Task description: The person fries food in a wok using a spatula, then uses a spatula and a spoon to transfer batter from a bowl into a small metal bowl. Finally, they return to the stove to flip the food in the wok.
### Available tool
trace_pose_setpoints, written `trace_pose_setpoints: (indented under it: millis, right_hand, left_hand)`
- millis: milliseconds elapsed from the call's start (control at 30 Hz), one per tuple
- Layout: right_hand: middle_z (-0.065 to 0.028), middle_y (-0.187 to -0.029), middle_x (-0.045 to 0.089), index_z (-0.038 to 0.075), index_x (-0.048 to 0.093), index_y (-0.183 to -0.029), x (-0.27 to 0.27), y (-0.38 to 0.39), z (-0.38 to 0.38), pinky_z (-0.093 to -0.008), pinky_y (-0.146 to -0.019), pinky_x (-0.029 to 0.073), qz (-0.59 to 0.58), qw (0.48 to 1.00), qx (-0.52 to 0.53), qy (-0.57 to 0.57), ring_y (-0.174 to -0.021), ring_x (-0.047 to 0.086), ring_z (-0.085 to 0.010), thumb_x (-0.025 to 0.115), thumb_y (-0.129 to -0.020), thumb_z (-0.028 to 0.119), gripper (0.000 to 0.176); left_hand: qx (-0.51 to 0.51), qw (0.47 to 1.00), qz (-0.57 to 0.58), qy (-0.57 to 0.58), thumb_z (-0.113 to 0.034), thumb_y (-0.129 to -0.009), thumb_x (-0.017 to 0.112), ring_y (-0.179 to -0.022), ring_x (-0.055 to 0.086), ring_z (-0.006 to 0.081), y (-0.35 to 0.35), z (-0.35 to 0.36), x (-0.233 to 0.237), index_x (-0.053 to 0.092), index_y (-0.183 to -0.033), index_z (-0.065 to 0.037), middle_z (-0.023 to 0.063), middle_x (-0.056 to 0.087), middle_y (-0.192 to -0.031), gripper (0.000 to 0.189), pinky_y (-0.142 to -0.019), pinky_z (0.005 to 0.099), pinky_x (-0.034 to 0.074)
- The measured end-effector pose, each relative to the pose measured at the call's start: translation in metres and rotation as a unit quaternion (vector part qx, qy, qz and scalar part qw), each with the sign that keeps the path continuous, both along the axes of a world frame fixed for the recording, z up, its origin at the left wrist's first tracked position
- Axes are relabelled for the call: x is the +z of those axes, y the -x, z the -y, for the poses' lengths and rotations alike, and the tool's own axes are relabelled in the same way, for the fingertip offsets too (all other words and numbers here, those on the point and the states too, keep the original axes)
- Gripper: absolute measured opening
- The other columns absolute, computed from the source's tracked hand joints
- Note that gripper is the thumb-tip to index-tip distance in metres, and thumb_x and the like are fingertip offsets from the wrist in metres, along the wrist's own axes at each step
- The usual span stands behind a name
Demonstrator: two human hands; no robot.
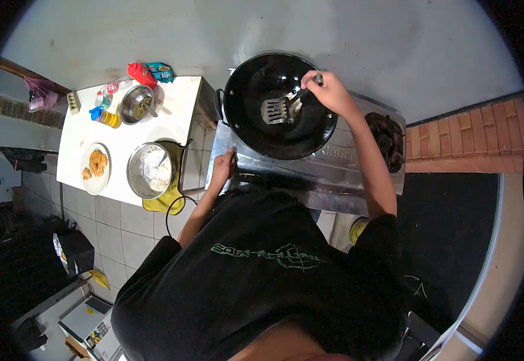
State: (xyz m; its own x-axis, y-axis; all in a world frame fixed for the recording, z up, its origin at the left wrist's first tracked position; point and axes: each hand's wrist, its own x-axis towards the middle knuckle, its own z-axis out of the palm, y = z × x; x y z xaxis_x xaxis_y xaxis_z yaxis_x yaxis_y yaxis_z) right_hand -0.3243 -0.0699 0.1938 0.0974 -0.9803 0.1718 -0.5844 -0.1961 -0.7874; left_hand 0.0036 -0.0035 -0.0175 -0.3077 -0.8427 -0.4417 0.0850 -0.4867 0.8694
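Note:
A black wok (256, 129) sits on the left burner of a steel gas stove (334, 171). My right hand (328, 90) grips the handle of a slotted metal spatula (277, 110), whose blade rests inside the wok. My left hand (224, 165) rests on the stove's front left edge, near the wok's rim, holding nothing that I can see. The wok looks dark and nearly bare inside.
A white table (171, 105) left of the stove holds a plate of fried pieces (96, 167), a steel bowl of pale batter (150, 170), a smaller steel bowl (136, 104) and bottles (106, 114). A dark second burner (387, 139) sits at the right. A yellow cloth (168, 201) hangs at the table's edge.

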Motion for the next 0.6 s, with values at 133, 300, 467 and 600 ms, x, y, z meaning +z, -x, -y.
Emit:
trace_pose_setpoints:
  millis: [133,300,467,600]
  right_hand:
    - [0.0003,-0.062,0.052,0.002,0.061,-0.079,0.012,0.001,0.004,-0.0261,-0.055,0.036,-0.012,0.999,0.013,-0.036,-0.059,0.044,-0.0077,0.051,-0.083,0.016,0.018]
    - [0.0036,-0.061,0.049,0.002,0.059,-0.082,0.027,0.003,0.004,-0.0256,-0.052,0.036,0.012,0.996,0.051,-0.07,-0.057,0.043,-0.0068,0.05,-0.085,0.016,0.017]
    - [0.0065,-0.058,0.043,0.006,0.06,-0.083,0.023,0.025,0.006,-0.0229,-0.045,0.032,0.066,0.98,0.046,-0.182,-0.051,0.038,-0.0033,0.048,-0.087,0.017,0.017]
    - [0.0077,-0.058,0.042,0.007,0.061,-0.084,0.043,0.032,-0.004,-0.0214,-0.044,0.03,0.085,0.978,0.016,-0.191,-0.05,0.036,-0.0022,0.049,-0.088,0.019,0.018]
  left_hand:
    - [0.005,1.0,0.015,0.005,-0.04,-0.096,0.042,-0.034,0.026,0.0068,0.0,0.0,0.001,0.039,-0.05,-0.013,-0.004,0.034,-0.042,0.053,-0.034,0.025,0.017]
    - [0.007,1.0,0.013,0.014,-0.039,-0.095,0.044,-0.034,0.026,0.0067,0.001,-0.001,0.003,0.038,-0.049,-0.013,-0.0044,0.033,-0.043,0.053,-0.035,0.0253,0.017]
    - [0.007,1.0,0.008,0.003,-0.039,-0.095,0.044,-0.035,0.026,0.0069,0.001,-0.001,0.007,0.038,-0.049,-0.013,-0.0041,0.033,-0.043,0.053,-0.035,0.0252,0.018]
    - [0.005,1.0,0.006,-0.009,-0.039,-0.095,0.044,-0.034,0.026,0.0071,0.0,-0.001,0.001,0.038,-0.05,-0.012,-0.0039,0.033,-0.043,0.053,-0.035,0.0251,0.018]
